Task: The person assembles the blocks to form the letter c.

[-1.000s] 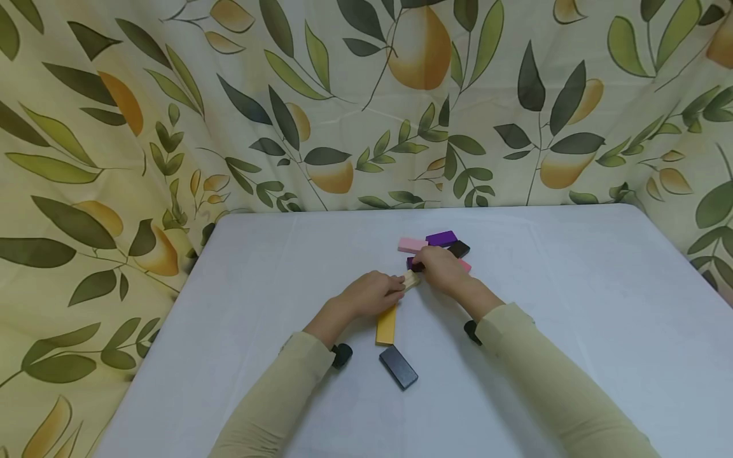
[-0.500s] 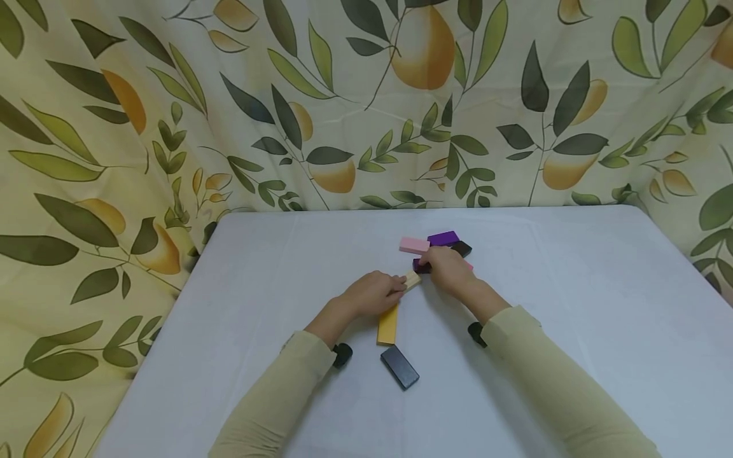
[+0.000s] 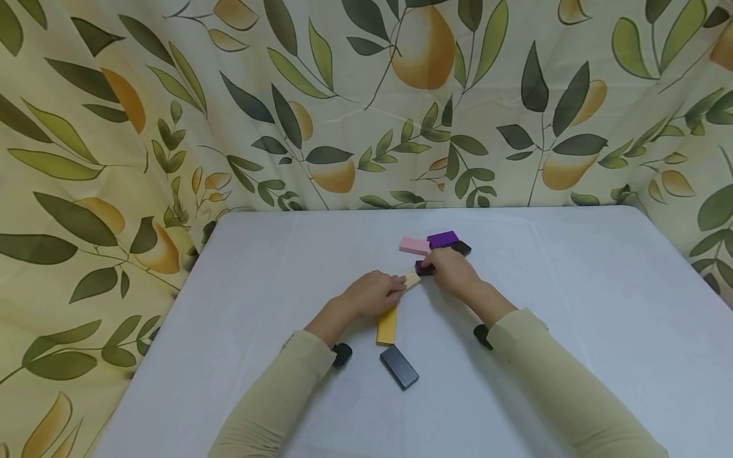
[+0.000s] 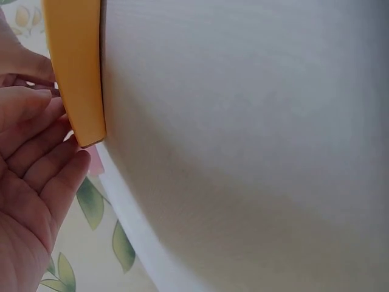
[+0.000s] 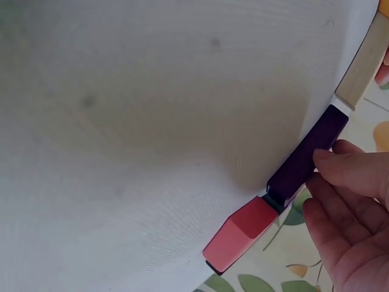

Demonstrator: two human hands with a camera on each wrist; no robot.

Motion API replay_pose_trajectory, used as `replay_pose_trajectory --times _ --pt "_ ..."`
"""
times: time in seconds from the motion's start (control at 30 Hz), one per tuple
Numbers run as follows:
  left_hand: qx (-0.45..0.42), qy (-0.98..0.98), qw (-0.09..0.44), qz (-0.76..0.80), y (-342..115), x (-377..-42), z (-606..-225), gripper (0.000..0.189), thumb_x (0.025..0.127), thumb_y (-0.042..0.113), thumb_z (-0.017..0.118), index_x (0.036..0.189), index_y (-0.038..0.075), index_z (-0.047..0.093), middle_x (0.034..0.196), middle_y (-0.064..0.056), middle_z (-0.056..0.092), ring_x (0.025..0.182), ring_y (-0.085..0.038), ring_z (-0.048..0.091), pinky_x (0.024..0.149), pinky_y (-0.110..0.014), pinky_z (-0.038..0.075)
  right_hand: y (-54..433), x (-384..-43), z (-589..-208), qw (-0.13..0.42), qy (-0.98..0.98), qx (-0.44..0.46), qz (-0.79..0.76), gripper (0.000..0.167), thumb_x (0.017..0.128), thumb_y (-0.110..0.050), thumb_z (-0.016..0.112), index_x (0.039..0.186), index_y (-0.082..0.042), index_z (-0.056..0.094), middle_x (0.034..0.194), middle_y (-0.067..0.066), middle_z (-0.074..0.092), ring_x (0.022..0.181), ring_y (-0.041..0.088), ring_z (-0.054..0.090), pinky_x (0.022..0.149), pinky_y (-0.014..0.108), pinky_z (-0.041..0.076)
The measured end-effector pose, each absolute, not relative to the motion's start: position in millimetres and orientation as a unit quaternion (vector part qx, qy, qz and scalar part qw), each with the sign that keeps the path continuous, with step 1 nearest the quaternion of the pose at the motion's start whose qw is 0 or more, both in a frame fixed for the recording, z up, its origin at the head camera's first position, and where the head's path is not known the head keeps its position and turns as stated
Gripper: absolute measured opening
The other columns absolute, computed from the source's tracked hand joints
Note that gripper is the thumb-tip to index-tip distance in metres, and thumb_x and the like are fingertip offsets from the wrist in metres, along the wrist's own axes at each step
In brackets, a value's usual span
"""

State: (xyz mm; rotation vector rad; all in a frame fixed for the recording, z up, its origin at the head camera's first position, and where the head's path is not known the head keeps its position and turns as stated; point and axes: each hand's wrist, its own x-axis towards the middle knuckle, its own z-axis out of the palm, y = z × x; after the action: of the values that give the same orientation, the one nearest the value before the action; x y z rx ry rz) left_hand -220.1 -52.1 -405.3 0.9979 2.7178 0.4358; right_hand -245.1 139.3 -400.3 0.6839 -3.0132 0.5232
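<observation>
In the head view my left hand [image 3: 371, 294] holds the near end of a pale wooden block [image 3: 411, 280] between thumb and fingers. A yellow block [image 3: 387, 325] lies just below that hand; in the left wrist view, the yellow block [image 4: 76, 67] hides what the fingertips grip. My right hand [image 3: 451, 270] pinches a dark purple block [image 3: 424, 268] by its sides. From the right wrist, the dark purple block [image 5: 309, 155] lines up with the wooden block [image 5: 364, 64], a small gap between their ends. A coral pink block [image 5: 242, 234] sits at its other end.
Beyond the right hand lie a light pink block [image 3: 413, 245], a violet block [image 3: 443, 239] and a black block [image 3: 461, 248]. A dark grey block [image 3: 399, 367] lies nearest the person, close to the yellow one. White cloth [image 3: 572, 286] covers the table, with a leaf-patterned curtain [image 3: 355, 127] behind.
My right hand has shifted a little to the right and toward the person with the dark purple block, away from the wooden block's end. The left hand stays in place.
</observation>
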Motion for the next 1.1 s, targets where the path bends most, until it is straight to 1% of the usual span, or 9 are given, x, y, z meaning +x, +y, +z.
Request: replay_pose_trajectory --times 0.3,0.83,1.1 --pt "0.341 0.92 0.108 0.161 -52.0 -222.9 -407.3 0.031 0.096 0.019 0.049 0.123 0.009 0.06 0.131 0.0 0.05 0.12 -0.015 0.047 0.097 -0.026 0.036 142.6 -243.0 -400.8 0.028 -0.959 0.229 0.166 0.025 0.076 0.016 0.057 0.094 0.005 0.07 0.094 0.016 0.067 0.094 0.033 0.06 0.085 0.042 0.046" --pt "0.329 0.923 0.112 0.164 -51.3 -221.4 -406.2 0.031 0.096 0.02 0.049 0.123 0.01 0.059 0.13 0.002 0.051 0.12 -0.014 0.046 0.097 -0.025 0.036 145.1 -238.0 -399.8 0.009 -0.957 0.23 0.178 0.022 0.078 0.015 0.058 0.093 0.004 0.07 0.096 0.018 0.066 0.096 0.033 0.06 0.085 0.043 0.047" --pt "0.32 0.925 0.12 0.164 -50.8 -221.1 -406.1 0.031 0.095 0.02 0.05 0.123 0.011 0.06 0.129 0.003 0.051 0.12 -0.013 0.046 0.097 -0.025 0.036 147.5 -235.5 -401.4 0.016 -0.954 0.243 0.177 0.02 0.079 0.013 0.059 0.093 0.004 0.07 0.094 0.016 0.067 0.094 0.031 0.061 0.083 0.042 0.047"
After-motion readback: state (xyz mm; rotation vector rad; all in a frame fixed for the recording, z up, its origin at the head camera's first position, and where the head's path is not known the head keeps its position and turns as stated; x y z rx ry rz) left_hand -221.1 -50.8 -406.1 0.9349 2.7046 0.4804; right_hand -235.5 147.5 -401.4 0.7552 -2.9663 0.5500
